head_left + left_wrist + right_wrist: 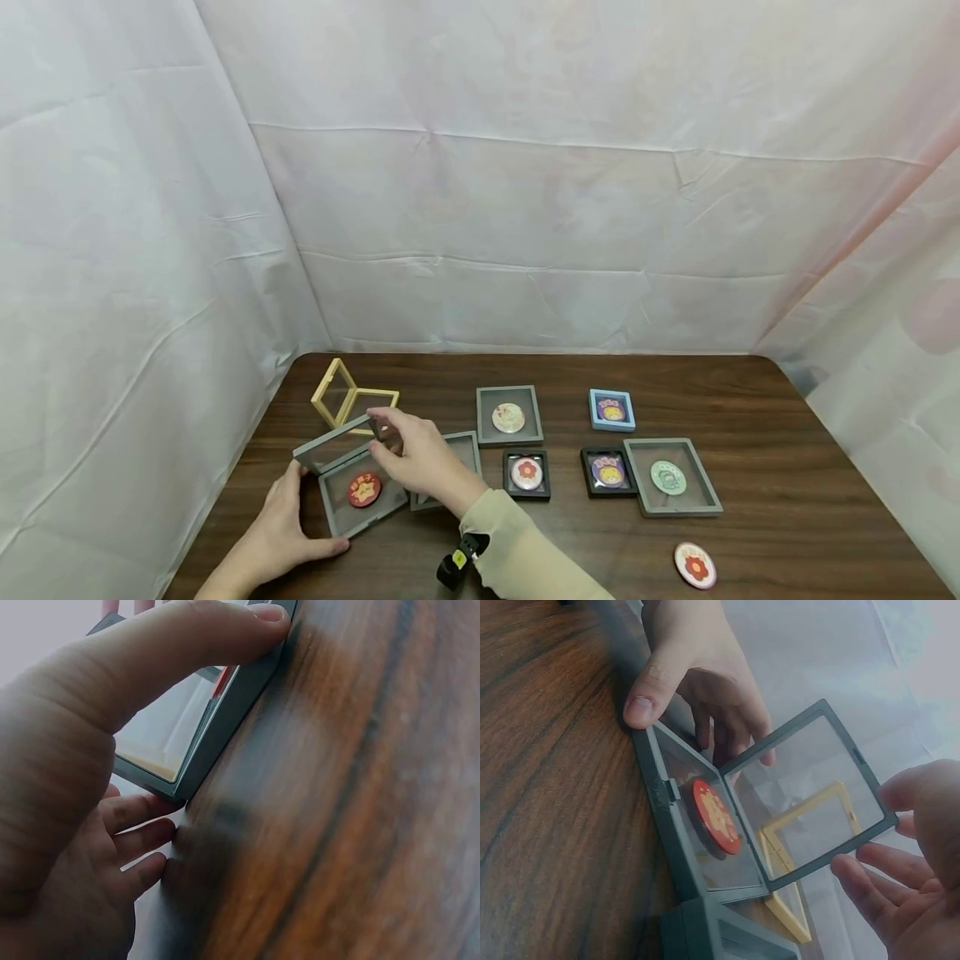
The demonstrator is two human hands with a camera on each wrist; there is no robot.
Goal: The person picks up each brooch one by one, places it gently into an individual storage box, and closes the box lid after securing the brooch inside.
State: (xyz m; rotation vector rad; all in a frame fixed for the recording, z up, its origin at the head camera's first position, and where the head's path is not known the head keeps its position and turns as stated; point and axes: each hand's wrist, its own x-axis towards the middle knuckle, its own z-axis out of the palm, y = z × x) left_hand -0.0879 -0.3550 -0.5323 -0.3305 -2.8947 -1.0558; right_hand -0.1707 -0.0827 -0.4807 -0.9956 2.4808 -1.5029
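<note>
A grey display frame (327, 506) with a clear film window stands hinged open on the left of the table. On the film of its base lies a red round badge (364, 490) with a yellow flower-like figure. My left hand (273, 533) holds the base at its left side, thumb at the near corner and fingers behind near the hinge. The raised lid (845, 741) leans back; my right hand (427, 462) pinches its right corner between thumb and fingers. In the left wrist view, the thumb (225, 634) lies along the frame's edge.
Behind stands an open yellow frame (324, 392). Another grey frame (471, 450) lies partly under my right wrist. Farther right are a grey frame (487, 392), black frames (536, 493), a blue frame (612, 394), another grey frame (708, 487) and a loose flower badge (695, 566).
</note>
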